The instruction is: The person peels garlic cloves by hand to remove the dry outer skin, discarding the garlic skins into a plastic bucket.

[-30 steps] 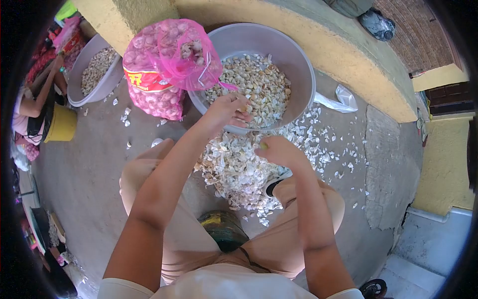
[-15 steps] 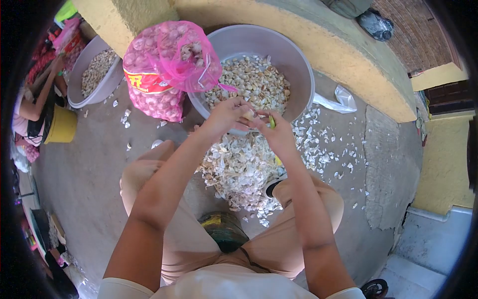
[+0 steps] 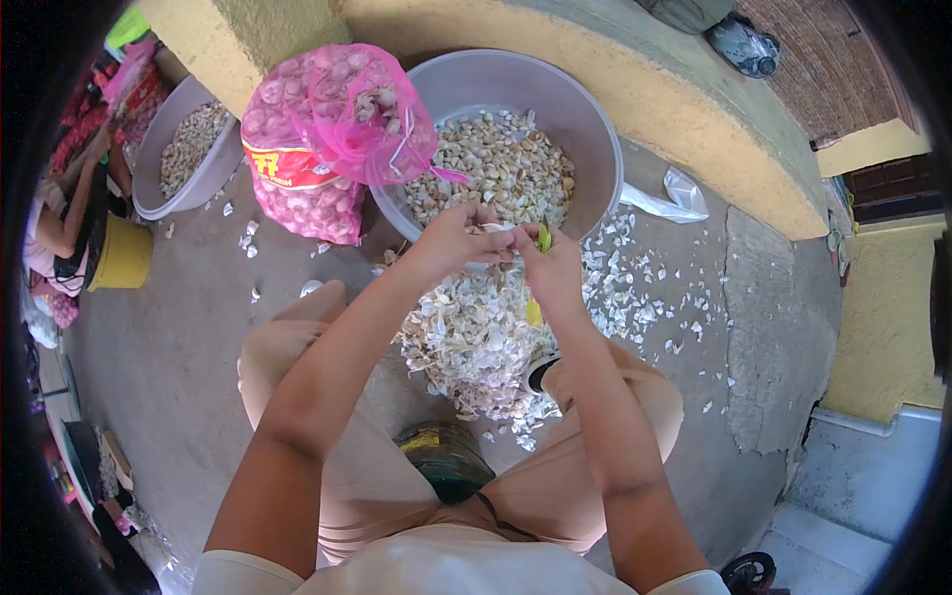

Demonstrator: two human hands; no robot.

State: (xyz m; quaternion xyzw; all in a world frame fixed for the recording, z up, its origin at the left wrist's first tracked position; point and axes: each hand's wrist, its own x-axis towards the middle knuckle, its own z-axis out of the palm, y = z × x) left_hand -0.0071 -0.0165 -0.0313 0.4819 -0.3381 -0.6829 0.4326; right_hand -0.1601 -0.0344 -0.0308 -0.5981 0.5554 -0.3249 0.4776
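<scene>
My left hand [image 3: 458, 241] is closed in a pinch on a pale garlic clove [image 3: 491, 228], mostly covered by the fingers. Fingertips almost touching it, my right hand [image 3: 553, 273] is closed round a small knife [image 3: 543, 238] with a yellow-green handle; its blade cannot be made out. Both hands are over the near rim of a large grey tub [image 3: 617, 164], which holds many garlic cloves [image 3: 496, 164]. Below them, a heap of papery garlic skins [image 3: 476, 342] lies on the floor between my feet.
A pink mesh sack of garlic bulbs [image 3: 297, 109] leans by the tub's left side. At the left, another person [image 3: 59, 223] sits near a second tub [image 3: 203, 183] of cloves and a yellow bucket [image 3: 122, 253]. A low yellow wall [image 3: 635, 89] curves behind; a white plastic bag [image 3: 679, 198] lies right.
My right hand has turned slightly, and its fingertips have come closer to my left hand's. More of the yellow knife handle shows below the right hand. The other person's arm has shifted.
</scene>
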